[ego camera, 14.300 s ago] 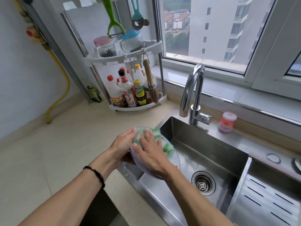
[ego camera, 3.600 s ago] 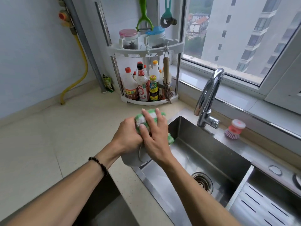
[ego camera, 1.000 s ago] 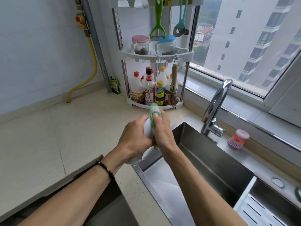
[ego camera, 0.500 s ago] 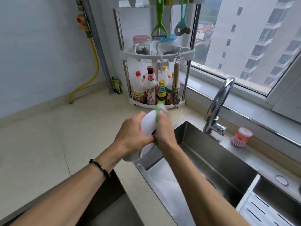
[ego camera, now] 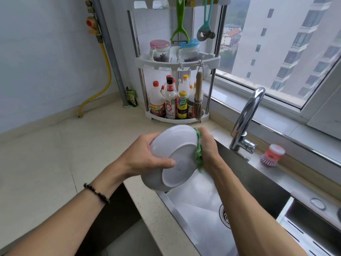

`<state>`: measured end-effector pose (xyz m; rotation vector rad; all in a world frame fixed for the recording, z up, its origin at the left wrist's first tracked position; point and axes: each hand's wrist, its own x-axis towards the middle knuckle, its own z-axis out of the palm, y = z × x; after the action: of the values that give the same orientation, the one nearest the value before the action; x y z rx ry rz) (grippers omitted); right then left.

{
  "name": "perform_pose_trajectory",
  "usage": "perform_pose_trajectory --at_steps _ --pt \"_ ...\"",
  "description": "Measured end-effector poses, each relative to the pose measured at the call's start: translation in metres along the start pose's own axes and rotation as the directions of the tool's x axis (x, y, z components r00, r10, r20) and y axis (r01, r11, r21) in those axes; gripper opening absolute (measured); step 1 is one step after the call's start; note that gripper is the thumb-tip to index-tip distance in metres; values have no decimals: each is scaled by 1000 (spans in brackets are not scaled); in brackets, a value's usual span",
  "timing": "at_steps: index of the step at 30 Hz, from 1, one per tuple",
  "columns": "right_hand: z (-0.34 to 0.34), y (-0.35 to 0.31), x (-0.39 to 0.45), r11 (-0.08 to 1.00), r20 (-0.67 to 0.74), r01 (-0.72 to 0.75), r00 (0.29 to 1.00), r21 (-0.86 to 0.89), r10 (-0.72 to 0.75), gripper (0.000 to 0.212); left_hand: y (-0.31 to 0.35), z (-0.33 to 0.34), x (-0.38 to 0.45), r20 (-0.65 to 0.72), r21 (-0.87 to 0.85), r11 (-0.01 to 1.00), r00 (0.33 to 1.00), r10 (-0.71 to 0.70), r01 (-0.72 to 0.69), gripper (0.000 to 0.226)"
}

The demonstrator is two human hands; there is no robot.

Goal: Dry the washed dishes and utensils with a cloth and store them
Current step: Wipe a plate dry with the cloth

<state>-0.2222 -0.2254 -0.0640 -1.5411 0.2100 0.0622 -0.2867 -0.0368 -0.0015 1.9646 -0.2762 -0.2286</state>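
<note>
Hands meet over the sink's left edge. Left hand grips a white bowl by its rim, thumb curled across the underside, base ring facing the camera, bowl tilted. Right hand is wrapped round a green cloth, pressing it against the bowl's right rim; fingers mostly hidden behind the bowl. Black bead bracelet on left wrist. Corner rack on the counter holds sauce bottles with red, white and yellow labels; print too small to read. Chrome tap right of the hands, pink dish brush beside it.
</note>
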Motion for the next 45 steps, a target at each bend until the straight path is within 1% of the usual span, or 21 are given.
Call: perform_pose_trajectory --at_steps 2,4,10,11,13,14,15,18,20,23,24,27,30,31,33,34,35,38,40,43,45 --pt "4 -15 -1 949 157 212 971 -235 -178 45 7 0 12 64 102 993 995 -73 66 60" --pt "14 -25 -4 822 258 384 919 -420 -298 45 10 4 23 96 175 979 988 -118 100 49" --pt "45 2 -26 762 133 475 874 -440 -468 54 -12 17 28 -68 269 959 995 -80 95 35" --pt "42 7 -21 803 103 447 890 -394 -444 53 -12 20 26 -95 295 952 994 -57 83 35" --pt "32 3 -10 942 59 274 962 -191 -268 52 -11 25 23 -136 334 940 990 -33 78 43" --pt "29 2 -5 965 69 221 975 -141 -213 52 -11 27 22 -150 333 940 988 -26 75 46" --pt "30 0 -5 958 86 243 969 -153 -232 54 -11 28 22 -165 321 944 986 -18 71 45" --pt "46 5 -21 819 171 429 903 -380 -394 54 -11 28 26 -227 292 955 974 18 51 30" --pt "45 11 -22 841 196 430 902 -328 -385 54 -9 27 24 -238 325 945 971 30 50 33" --pt "30 7 -3 984 110 145 985 -98 -134 61 -8 25 19 -230 326 944 973 22 56 48" --pt "30 6 -3 988 98 137 987 -78 -129 62 -8 25 19 -238 315 947 971 18 60 48" --pt "45 9 -22 896 179 361 929 -258 -323 52 -8 25 24 -270 331 940 963 11 82 39" --pt "45 12 -24 866 221 449 888 -221 -404 47 -5 25 24 -247 328 943 969 24 60 39" --pt "40 10 -19 910 174 382 919 -163 -354 44 -5 24 21 -227 318 947 974 21 54 43" --pt "25 0 -13 996 82 90 992 13 -90 41 -2 22 17 -174 302 953 984 38 16 53" --pt "18 -2 -11 997 63 -21 998 73 16 41 0 22 14 -151 290 957 987 54 -8 57" --pt "12 -2 -10 996 60 -54 997 73 50 39 2 20 11 -140 273 962 988 62 -22 61" --pt "0 2 -7 999 40 17 999 -40 -15 36 3 14 5 -106 165 986 994 24 -6 58" --pt "-2 -3 -7 985 71 111 992 -131 -102 39 7 9 7 6 74 996 999 -45 45 55" --pt "10 -10 -4 885 219 294 949 -361 -226 39 15 7 22 147 229 969 980 -135 99 44" --pt "18 -17 -4 821 259 363 927 -440 -270 42 20 6 31 146 279 953 975 -164 119 30"
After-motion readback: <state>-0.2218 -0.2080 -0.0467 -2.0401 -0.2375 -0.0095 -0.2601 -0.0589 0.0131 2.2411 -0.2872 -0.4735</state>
